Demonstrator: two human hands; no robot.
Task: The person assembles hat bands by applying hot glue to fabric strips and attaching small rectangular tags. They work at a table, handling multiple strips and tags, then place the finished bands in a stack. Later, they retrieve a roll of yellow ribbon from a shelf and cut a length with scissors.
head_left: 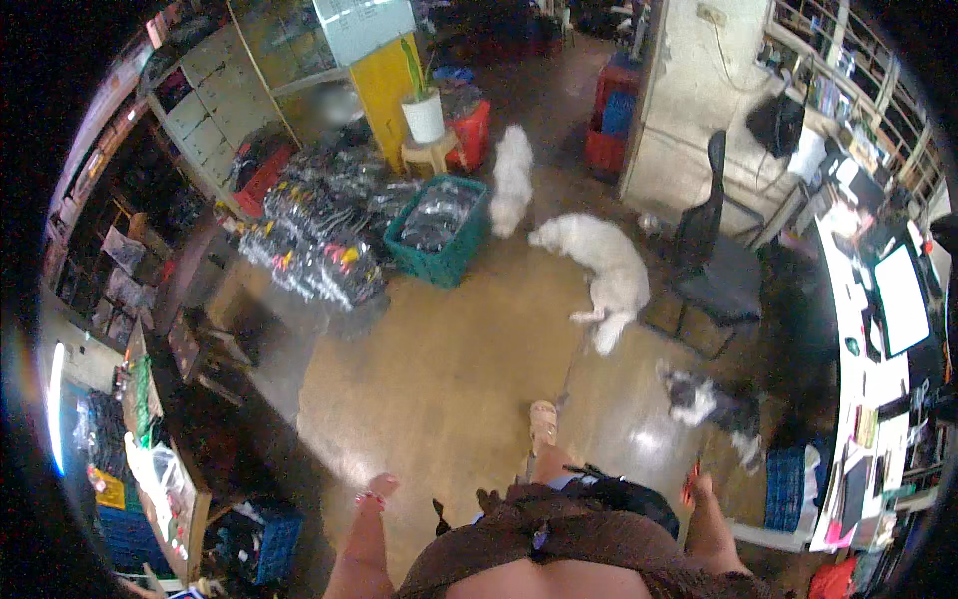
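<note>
My left hand (pixel 379 488) hangs low over the brown floor, a bracelet at its wrist. It looks loosely open and holds nothing that I can see. On the other side, my right hand (pixel 703 486) is closed round a slim red-handled tool (pixel 688 485) with a dark tip pointing forward; its exact kind is too small to tell. My sandalled foot (pixel 543 419) is forward on the floor between the hands. A black-and-white animal (pixel 704 399) lies on the floor just ahead of my right hand.
Two white dogs (pixel 609 265) are on the floor ahead. A green crate (pixel 439 235) stands beside plastic-wrapped bundles (pixel 309 240). At right are a black chair (pixel 714 265) and a cluttered white desk (pixel 838 260); at left, a workbench (pixel 170 479) and a stool (pixel 205 349).
</note>
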